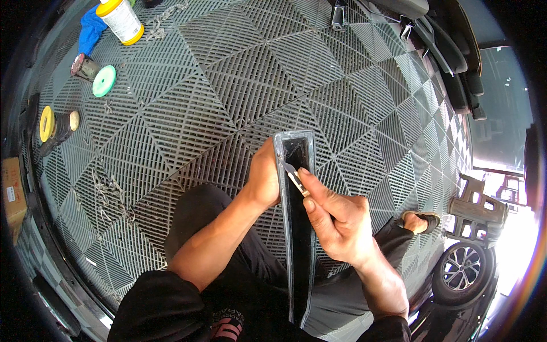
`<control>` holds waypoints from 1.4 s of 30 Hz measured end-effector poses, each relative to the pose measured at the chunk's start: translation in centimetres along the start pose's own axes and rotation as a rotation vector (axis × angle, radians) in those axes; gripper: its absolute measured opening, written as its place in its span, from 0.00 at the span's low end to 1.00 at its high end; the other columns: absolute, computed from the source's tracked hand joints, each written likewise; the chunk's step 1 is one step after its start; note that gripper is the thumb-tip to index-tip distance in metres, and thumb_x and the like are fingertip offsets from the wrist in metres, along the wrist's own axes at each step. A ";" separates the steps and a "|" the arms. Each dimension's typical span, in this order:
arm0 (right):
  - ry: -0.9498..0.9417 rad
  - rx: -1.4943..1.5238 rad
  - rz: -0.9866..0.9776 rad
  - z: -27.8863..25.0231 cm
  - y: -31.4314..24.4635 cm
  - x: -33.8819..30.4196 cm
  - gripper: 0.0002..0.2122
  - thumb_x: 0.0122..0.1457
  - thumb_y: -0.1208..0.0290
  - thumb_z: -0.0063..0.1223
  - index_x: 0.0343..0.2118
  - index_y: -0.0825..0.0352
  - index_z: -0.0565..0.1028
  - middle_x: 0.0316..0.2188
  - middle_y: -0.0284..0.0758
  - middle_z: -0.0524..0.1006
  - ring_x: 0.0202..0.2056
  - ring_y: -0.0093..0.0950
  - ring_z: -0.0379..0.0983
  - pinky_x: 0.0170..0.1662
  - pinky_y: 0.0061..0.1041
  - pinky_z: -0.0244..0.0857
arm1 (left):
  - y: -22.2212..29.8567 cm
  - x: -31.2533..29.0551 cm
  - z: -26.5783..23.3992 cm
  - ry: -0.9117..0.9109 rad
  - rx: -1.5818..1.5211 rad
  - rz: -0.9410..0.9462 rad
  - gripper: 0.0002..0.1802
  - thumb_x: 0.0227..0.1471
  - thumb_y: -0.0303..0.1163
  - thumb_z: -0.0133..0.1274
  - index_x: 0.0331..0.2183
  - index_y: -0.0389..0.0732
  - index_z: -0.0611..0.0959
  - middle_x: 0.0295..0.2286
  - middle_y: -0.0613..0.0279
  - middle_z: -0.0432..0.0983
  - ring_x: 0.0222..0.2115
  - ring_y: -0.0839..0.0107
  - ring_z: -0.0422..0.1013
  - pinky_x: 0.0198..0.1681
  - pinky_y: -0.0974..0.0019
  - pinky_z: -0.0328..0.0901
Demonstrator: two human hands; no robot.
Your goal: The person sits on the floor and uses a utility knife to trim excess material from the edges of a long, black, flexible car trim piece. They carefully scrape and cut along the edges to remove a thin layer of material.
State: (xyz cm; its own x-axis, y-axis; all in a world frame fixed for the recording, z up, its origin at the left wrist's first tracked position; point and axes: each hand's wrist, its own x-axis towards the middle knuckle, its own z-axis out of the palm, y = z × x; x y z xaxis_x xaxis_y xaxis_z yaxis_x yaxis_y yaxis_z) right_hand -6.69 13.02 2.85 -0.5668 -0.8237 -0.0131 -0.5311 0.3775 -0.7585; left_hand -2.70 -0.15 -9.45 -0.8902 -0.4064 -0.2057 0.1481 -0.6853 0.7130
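A long, narrow black housing [299, 239] with a hollow channel and a greyish, rough rim stands between my arms, its far end pointing away from me. My left hand [264, 176] wraps round its left side near the far end; the fingertips are hidden behind it. Pinched between the thumb and fingers of my right hand [342, 223] is a small knife [294, 180] with a pale handle and a short dark blade. The blade's tip touches or nearly touches the inner edge of the left rim. My dark-trousered legs are bent on both sides of the housing.
Grey slatted tiles [239, 74] cover the floor. To the left lie a yellow-padded tool [47, 123], a green disc [103, 81], a can [85, 68], a white-and-yellow bottle [122, 24] and a blue cloth [91, 29]. A wheel [462, 267] and plastic panel [477, 211] are at right.
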 end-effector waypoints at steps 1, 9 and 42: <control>0.019 0.016 -0.010 0.2 0.0 -0.1 0.20 0.59 0.78 0.56 0.55 0.69 0.74 0.22 0.43 0.79 0.20 0.31 0.79 0.24 0.27 0.71 | -0.2 0.1 -0.3 -0.003 0.097 0.027 0.29 0.62 0.53 0.40 0.33 0.34 0.79 0.25 0.59 0.74 0.25 0.70 0.69 0.28 0.67 0.67; 0.038 0.026 -0.008 0.0 0.0 0.2 0.19 0.59 0.77 0.56 0.55 0.68 0.75 0.22 0.43 0.80 0.20 0.30 0.79 0.24 0.26 0.71 | 0.0 0.0 -0.4 -0.062 0.016 0.041 0.30 0.63 0.52 0.39 0.37 0.32 0.79 0.29 0.57 0.77 0.29 0.69 0.72 0.32 0.67 0.69; -0.008 0.108 0.117 -0.8 -1.2 0.8 0.15 0.61 0.74 0.59 0.50 0.71 0.77 0.34 0.48 0.83 0.34 0.33 0.84 0.36 0.25 0.76 | 0.2 0.2 -0.2 -0.041 0.010 0.020 0.24 0.60 0.50 0.41 0.29 0.37 0.76 0.23 0.63 0.69 0.23 0.72 0.65 0.26 0.69 0.62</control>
State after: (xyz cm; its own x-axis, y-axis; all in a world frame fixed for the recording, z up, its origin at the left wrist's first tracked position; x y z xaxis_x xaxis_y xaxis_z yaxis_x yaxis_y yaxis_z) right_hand -7.02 12.27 4.29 -0.6161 -0.7799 -0.1104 -0.3904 0.4240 -0.8172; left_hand -2.74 -0.46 -9.52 -0.9039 -0.3950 -0.1642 0.1617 -0.6709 0.7237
